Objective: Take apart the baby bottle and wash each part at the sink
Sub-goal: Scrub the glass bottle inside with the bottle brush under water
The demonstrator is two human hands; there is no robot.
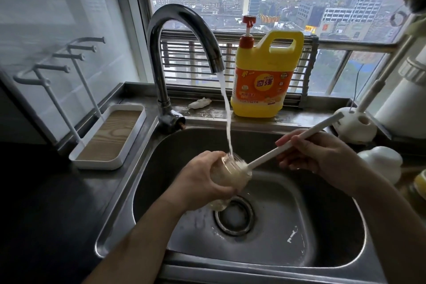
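Dim daylight from the window (276, 14); warped edges, rack (57, 64) seemingly blurred.

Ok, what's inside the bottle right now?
The white brush has its head in the bottle mouth, tap water landing at the rim. The left hand wraps the body, hiding whatever lies deeper.

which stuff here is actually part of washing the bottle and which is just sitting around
In use: bottle, gripped by the left hand; brush, held by the right hand; running faucet; sink.
Lying about: detergent jug, drying rack tray, rag on the ledge.
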